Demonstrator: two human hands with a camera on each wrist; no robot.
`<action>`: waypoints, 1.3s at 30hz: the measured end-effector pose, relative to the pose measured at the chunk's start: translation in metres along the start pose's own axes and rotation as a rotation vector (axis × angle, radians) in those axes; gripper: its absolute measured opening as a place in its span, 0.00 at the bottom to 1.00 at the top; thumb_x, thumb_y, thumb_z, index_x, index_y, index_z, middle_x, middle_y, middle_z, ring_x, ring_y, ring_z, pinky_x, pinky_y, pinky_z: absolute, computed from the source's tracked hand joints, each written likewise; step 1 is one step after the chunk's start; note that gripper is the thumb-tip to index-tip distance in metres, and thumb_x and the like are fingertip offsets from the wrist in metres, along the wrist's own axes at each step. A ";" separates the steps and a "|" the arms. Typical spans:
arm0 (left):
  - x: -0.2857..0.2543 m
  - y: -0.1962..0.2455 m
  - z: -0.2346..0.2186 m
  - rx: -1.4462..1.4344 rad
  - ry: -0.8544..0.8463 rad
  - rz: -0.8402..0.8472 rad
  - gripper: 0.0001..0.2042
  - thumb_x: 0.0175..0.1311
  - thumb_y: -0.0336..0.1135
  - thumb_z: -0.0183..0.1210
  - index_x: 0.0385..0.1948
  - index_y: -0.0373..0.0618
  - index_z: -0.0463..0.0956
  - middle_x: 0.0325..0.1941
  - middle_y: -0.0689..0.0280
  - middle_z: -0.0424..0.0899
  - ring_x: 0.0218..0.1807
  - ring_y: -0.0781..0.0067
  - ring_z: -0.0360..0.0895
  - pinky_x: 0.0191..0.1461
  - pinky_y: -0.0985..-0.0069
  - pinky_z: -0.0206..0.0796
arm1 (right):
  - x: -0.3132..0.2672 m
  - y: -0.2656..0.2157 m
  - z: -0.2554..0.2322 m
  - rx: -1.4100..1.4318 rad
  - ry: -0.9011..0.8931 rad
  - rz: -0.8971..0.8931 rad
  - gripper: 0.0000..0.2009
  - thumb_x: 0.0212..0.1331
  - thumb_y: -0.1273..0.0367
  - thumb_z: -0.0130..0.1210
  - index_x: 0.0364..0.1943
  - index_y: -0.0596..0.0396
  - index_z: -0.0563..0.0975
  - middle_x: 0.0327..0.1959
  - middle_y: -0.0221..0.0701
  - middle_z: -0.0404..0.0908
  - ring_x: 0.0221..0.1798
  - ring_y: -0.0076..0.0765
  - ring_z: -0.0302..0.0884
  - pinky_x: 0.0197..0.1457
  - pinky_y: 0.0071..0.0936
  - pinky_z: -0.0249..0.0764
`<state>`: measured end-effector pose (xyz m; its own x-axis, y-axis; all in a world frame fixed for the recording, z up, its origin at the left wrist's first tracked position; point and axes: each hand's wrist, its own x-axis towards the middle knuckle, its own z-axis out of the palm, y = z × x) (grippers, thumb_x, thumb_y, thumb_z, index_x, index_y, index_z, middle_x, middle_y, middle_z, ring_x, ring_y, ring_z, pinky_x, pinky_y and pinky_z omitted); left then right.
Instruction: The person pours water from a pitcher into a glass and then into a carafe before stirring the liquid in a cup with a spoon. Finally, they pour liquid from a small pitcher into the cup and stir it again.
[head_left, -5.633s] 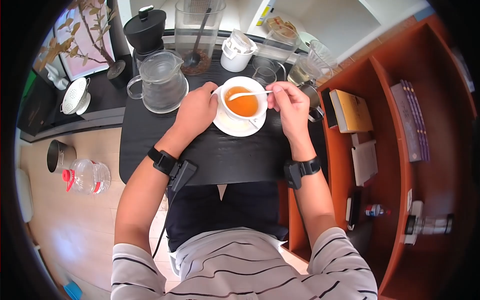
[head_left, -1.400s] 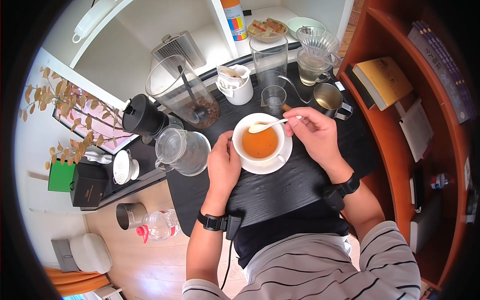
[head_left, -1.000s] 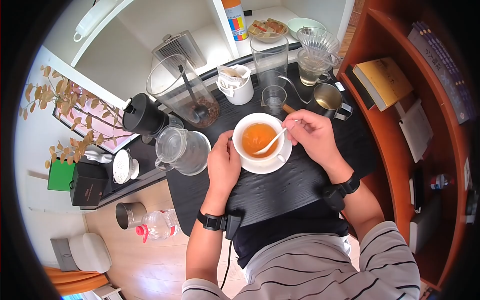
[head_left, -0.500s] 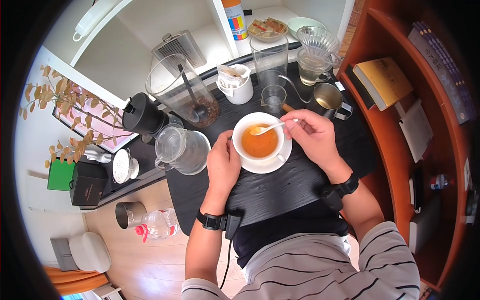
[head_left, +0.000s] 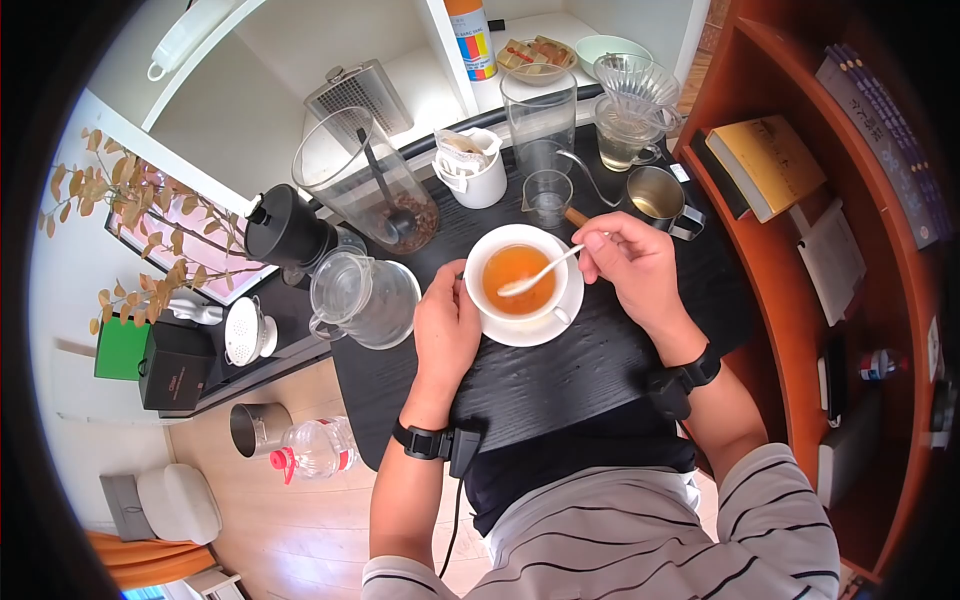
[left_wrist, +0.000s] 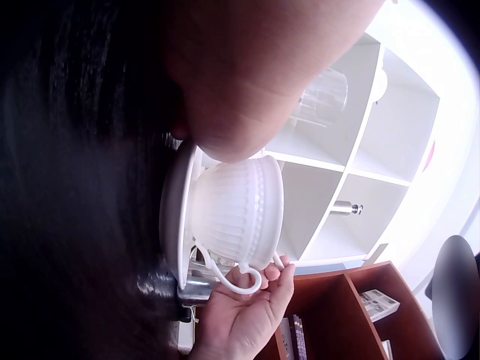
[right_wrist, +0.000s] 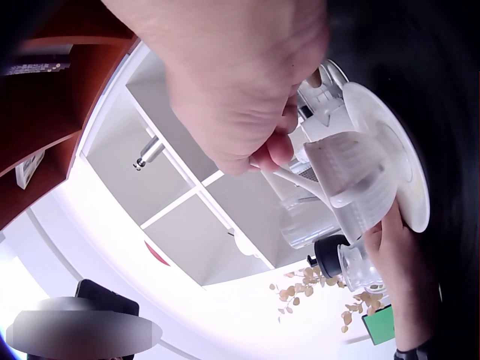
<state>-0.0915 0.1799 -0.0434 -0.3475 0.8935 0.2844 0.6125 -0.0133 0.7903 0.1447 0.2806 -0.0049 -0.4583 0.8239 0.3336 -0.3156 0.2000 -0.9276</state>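
Note:
A white teacup (head_left: 475,255) of amber tea (head_left: 522,262) stands on a white saucer (head_left: 576,300); its fluted wall shows in the left wrist view. My left hand (head_left: 447,325) holds the cup's left side low down, thumb and a finger against the wall in the right wrist view. Between thumb and fingertips my right hand (head_left: 635,268) pinches the handle of a white teaspoon (head_left: 550,268). The spoon slants down over the far right rim, its bowl at the tea in the cup's middle. The cup's handle (head_left: 562,316) points toward the body's right.
Left of the cup is a lidded glass pot (head_left: 360,300). Behind stand a tall glass container (head_left: 345,185), a white mug (head_left: 475,180), a small glass pitcher (head_left: 548,200) and a metal cup (head_left: 655,195). A brown bookcase (head_left: 780,260) borders the black table (head_left: 540,400).
The spoon's bowl has swung back and forth through the tea and now lies nearer the body. My left hand and cup stay still. Since the oldest frame, the head view has shifted.

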 end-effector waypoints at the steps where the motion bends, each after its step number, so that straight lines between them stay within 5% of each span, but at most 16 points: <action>1: 0.000 0.001 0.000 0.005 -0.005 -0.011 0.12 0.76 0.29 0.56 0.55 0.38 0.81 0.36 0.48 0.88 0.35 0.50 0.87 0.41 0.62 0.76 | 0.000 -0.001 0.001 -0.011 0.021 -0.030 0.08 0.77 0.71 0.59 0.48 0.63 0.84 0.33 0.29 0.86 0.32 0.19 0.80 0.38 0.18 0.76; 11: 0.000 -0.001 0.000 -0.003 -0.008 -0.011 0.12 0.76 0.29 0.55 0.55 0.39 0.81 0.36 0.48 0.88 0.34 0.49 0.87 0.40 0.62 0.76 | -0.003 0.005 0.004 -0.293 0.025 -0.102 0.07 0.73 0.74 0.64 0.49 0.62 0.86 0.35 0.28 0.87 0.34 0.16 0.82 0.39 0.18 0.77; 17: 0.000 -0.001 0.001 -0.008 0.008 0.005 0.12 0.76 0.29 0.55 0.55 0.39 0.81 0.36 0.48 0.88 0.35 0.49 0.87 0.41 0.62 0.77 | -0.005 0.006 0.002 -0.138 -0.034 0.012 0.06 0.73 0.73 0.64 0.47 0.62 0.85 0.35 0.26 0.87 0.33 0.14 0.80 0.37 0.16 0.75; 24: -0.001 0.003 -0.001 0.011 -0.001 -0.018 0.12 0.76 0.31 0.56 0.55 0.39 0.81 0.35 0.50 0.88 0.35 0.50 0.87 0.41 0.62 0.76 | -0.004 0.000 0.003 -0.032 0.028 -0.062 0.05 0.74 0.75 0.61 0.46 0.61 0.85 0.35 0.25 0.86 0.33 0.12 0.78 0.38 0.15 0.75; 32: 0.000 0.000 0.000 0.008 -0.011 -0.030 0.13 0.75 0.30 0.56 0.56 0.39 0.81 0.34 0.50 0.87 0.34 0.52 0.87 0.40 0.63 0.76 | -0.004 0.006 0.004 -0.309 -0.034 -0.149 0.04 0.72 0.76 0.62 0.44 0.61 0.86 0.31 0.18 0.79 0.28 0.09 0.62 0.31 0.16 0.58; 39: 0.000 -0.002 0.001 -0.014 -0.016 -0.029 0.13 0.75 0.30 0.56 0.56 0.38 0.81 0.35 0.50 0.88 0.35 0.52 0.87 0.41 0.63 0.76 | -0.002 0.005 0.006 -0.033 -0.025 0.032 0.07 0.75 0.75 0.60 0.50 0.61 0.85 0.35 0.23 0.84 0.34 0.12 0.75 0.39 0.15 0.71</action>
<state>-0.0918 0.1807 -0.0453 -0.3534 0.9008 0.2525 0.5925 0.0066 0.8056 0.1387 0.2769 -0.0093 -0.4890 0.8165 0.3070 -0.2728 0.1911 -0.9429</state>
